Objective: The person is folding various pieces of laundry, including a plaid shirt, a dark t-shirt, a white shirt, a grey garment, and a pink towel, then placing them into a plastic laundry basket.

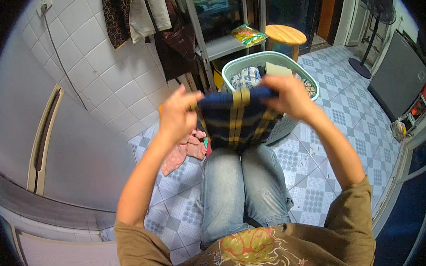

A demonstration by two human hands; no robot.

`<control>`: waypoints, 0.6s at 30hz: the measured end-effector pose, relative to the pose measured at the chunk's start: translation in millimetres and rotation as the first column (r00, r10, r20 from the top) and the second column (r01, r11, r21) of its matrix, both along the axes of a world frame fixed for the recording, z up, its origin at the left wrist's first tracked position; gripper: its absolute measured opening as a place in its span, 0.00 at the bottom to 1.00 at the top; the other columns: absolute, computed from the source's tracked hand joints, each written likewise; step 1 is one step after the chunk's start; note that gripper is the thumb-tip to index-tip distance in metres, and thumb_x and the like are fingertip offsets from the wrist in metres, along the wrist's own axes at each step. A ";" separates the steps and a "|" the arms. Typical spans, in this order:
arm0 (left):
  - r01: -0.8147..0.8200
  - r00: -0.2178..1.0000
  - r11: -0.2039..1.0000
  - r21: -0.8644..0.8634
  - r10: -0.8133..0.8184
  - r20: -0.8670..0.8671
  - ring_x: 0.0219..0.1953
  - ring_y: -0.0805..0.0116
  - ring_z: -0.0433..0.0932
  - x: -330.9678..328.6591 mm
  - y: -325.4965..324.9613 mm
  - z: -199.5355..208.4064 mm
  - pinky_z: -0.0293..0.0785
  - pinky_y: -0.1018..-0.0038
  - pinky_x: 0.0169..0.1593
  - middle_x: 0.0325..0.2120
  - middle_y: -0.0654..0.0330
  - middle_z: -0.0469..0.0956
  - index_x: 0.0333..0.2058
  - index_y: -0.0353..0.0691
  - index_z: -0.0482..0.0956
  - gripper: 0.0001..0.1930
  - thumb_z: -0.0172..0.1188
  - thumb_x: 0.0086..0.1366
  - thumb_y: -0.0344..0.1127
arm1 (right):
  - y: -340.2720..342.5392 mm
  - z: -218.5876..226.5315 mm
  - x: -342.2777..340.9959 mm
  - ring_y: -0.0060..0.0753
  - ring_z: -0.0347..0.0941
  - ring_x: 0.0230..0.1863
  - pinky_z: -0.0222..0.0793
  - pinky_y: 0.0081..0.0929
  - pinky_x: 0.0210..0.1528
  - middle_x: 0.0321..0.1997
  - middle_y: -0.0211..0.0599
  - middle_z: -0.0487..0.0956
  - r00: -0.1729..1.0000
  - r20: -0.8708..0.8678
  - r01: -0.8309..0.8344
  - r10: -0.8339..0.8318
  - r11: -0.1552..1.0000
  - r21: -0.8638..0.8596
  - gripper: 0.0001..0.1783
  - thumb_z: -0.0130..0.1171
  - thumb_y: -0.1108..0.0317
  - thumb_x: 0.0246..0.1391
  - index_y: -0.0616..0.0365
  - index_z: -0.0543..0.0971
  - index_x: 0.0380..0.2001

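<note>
Navy plaid cloth (239, 117) with yellow stripes, pinched at its top corners by left hand (175, 116) and right hand (289, 96), held above denim knees (240, 180) (basket (286, 62) behind). Likely to slip or sag unevenly if either pinch loosens.

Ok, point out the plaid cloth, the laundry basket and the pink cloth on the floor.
plaid cloth (236, 119): head view, middle of the hanging fabric.
laundry basket (228, 68): head view, left rim.
pink cloth (184, 149): head view, middle of the crumpled heap.
</note>
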State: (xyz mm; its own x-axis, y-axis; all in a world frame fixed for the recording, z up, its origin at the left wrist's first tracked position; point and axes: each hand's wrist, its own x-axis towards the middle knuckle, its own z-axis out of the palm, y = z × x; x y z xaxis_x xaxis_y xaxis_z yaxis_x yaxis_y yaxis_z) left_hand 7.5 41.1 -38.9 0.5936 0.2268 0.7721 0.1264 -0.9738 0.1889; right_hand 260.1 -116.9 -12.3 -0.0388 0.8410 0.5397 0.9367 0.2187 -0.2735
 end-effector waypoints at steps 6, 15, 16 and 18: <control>-0.028 1.000 0.999 0.035 0.028 0.013 0.18 0.51 0.72 29.2 38.5 89.6 0.66 0.58 0.55 0.15 0.49 0.71 0.28 0.38 0.77 0.09 0.50 0.48 0.24 | 39.8 92.3 16.6 0.35 0.72 0.30 0.67 0.29 0.36 0.28 0.39 0.77 0.995 0.077 0.066 -0.069 0.997 0.040 0.14 0.65 0.68 0.42 0.58 0.76 0.33; 0.144 0.985 0.967 0.210 -0.120 -0.122 0.40 0.57 0.78 -20.9 -34.5 69.7 0.62 0.53 0.59 0.34 0.56 0.80 0.35 0.41 0.78 0.22 0.54 0.37 0.20 | -41.6 61.0 -9.1 0.49 0.72 0.28 0.68 0.36 0.31 0.25 0.41 0.74 0.986 0.157 -0.070 0.048 0.987 0.142 0.17 0.66 0.70 0.32 0.55 0.72 0.29; 0.174 0.975 0.966 0.191 -0.141 -0.173 0.39 0.55 0.78 -36.2 -56.8 55.2 0.65 0.54 0.56 0.35 0.54 0.79 0.36 0.42 0.78 0.21 0.55 0.36 0.22 | -63.0 45.6 -19.6 0.46 0.71 0.25 0.67 0.37 0.27 0.22 0.38 0.72 0.972 0.214 -0.121 0.094 0.986 0.118 0.15 0.64 0.71 0.31 0.54 0.71 0.26; 0.279 0.904 0.959 0.052 -0.244 -0.350 0.37 0.56 0.78 -67.0 -101.2 24.0 0.73 0.61 0.48 0.36 0.56 0.79 0.37 0.43 0.78 0.19 0.55 0.41 0.25 | -112.0 19.9 -45.9 0.40 0.70 0.22 0.65 0.36 0.21 0.18 0.33 0.68 0.935 0.318 -0.124 0.159 0.984 -0.127 0.13 0.62 0.70 0.30 0.52 0.68 0.22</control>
